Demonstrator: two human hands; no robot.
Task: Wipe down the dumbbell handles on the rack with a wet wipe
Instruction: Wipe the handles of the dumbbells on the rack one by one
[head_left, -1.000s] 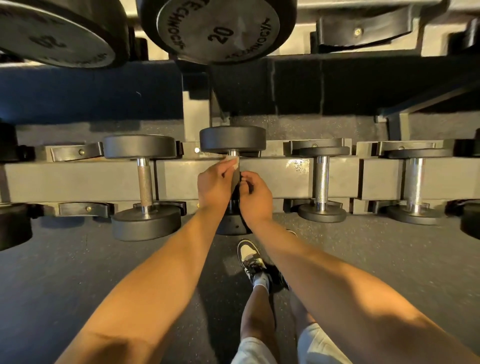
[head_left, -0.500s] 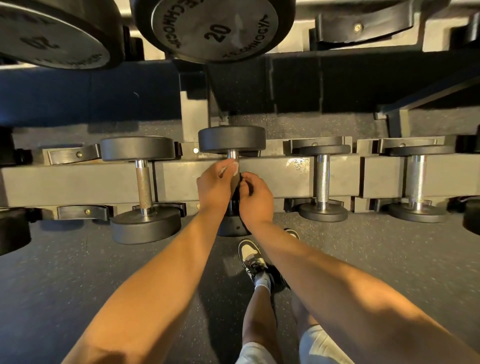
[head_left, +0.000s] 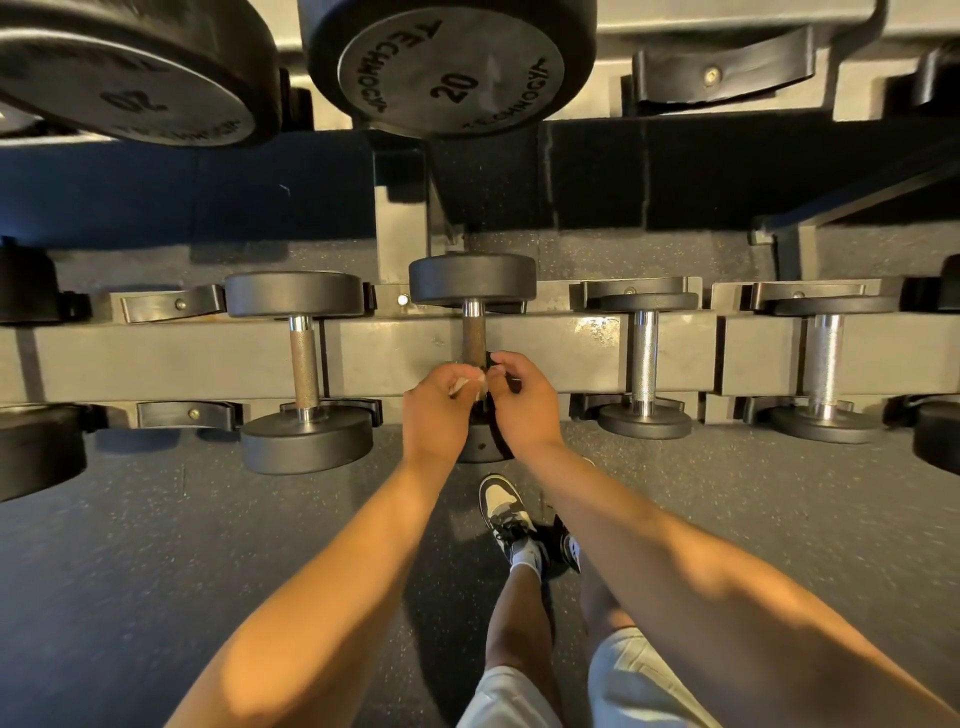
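Note:
The middle dumbbell (head_left: 471, 278) lies across the lower rack rail (head_left: 395, 358), its brownish knurled handle (head_left: 474, 340) bare in its upper half. My left hand (head_left: 439, 408) pinches a small white wet wipe (head_left: 470, 383) at the handle's near end. Opposite it, my right hand (head_left: 522, 402) curls its fingers round the same lower part of the handle. Both hands hide the lower handle and most of the near head.
More dumbbells rest on the rail: one to the left (head_left: 304, 364), two to the right (head_left: 644, 358) (head_left: 826, 364). Large 20-marked dumbbells (head_left: 452, 67) hang on the upper shelf. Black saddle cradles (head_left: 174, 304) line the rail. My feet (head_left: 506, 512) stand on the speckled floor.
Both hands have slid down the middle handle toward me, from near its far end to its near end, uncovering the upper part of the handle.

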